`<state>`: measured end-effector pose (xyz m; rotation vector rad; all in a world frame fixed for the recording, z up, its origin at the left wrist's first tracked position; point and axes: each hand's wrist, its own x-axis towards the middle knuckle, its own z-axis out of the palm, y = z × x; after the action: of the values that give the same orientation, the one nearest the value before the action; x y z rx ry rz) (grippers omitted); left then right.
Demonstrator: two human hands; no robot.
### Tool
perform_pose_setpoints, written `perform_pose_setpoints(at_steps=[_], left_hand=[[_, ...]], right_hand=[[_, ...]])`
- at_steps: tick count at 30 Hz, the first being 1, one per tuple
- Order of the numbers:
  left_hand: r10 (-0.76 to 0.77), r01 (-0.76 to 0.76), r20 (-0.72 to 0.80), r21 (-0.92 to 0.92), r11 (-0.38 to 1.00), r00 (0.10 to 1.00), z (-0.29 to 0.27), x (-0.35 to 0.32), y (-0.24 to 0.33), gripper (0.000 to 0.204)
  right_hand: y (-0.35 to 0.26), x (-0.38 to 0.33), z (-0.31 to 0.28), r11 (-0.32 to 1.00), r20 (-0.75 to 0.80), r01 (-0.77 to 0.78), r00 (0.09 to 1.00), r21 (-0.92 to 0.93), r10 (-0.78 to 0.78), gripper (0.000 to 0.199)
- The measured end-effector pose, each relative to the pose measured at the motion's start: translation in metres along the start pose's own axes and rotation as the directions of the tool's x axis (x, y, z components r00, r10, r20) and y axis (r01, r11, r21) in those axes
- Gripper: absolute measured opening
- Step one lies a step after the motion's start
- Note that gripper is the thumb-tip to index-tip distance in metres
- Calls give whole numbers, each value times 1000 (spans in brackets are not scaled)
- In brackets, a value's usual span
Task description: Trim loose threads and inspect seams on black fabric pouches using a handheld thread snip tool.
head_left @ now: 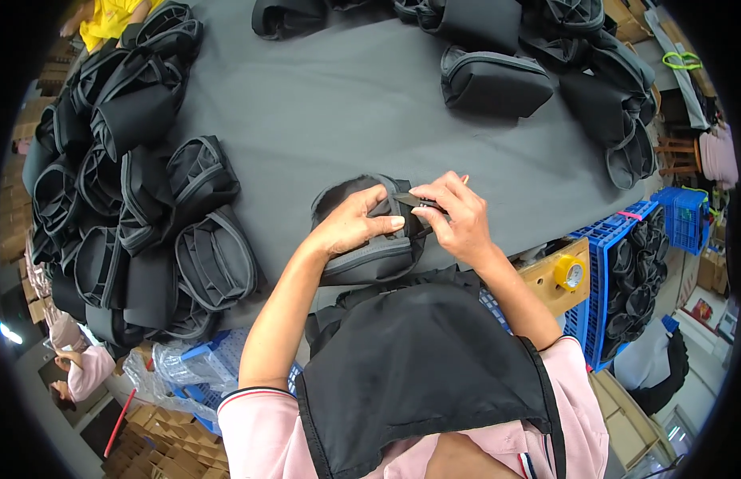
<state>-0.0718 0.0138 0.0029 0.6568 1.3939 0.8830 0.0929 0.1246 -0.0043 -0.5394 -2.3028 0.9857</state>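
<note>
A black zip pouch (369, 263) lies at the near edge of the grey-covered table, its top gaping. My left hand (350, 223) grips its rim, with the thumb stretched along the edge and the fingers reaching inside. Small dark thread snips (406, 199) are pinched in my right hand (460, 214). Their pointed blades meet the pouch's right-hand edge, close to my left fingertips. Whether a thread lies between the blades is too small to tell.
Black pouches (147, 199) are heaped along the table's left side, and more pouches (498, 84) lie at the far right. A blue crate (598, 271) filled with pouches stands at right, near a yellow tape roll (569, 273) on a wooden board. Other people are at the left.
</note>
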Motion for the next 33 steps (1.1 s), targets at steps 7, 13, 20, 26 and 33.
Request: perform_pose_setpoints(at_steps=[7, 13, 20, 26, 33], left_hand=[[128, -134, -79, -68, 989, 989, 5, -6, 3, 29], [125, -135, -127, -69, 988, 984, 3, -12, 5, 25], [167, -179, -164, -60, 982, 972, 1, -15, 0, 22], [163, -182, -130, -150, 972, 978, 5, -13, -2, 19], [199, -213, -158, -76, 974, 967, 0, -24, -1, 17]], right_hand=[[-15, -6, 0, 980, -132, -154, 976, 128, 171, 16], [-20, -16, -11, 924, -1, -286, 955, 256, 296, 20], [-23, -26, -15, 907, 149, -317, 947, 276, 286, 24], [-21, -25, -8, 960, 118, -202, 976, 192, 182, 23], [-40, -24, -11, 956, 23, -216, 976, 200, 216, 21]])
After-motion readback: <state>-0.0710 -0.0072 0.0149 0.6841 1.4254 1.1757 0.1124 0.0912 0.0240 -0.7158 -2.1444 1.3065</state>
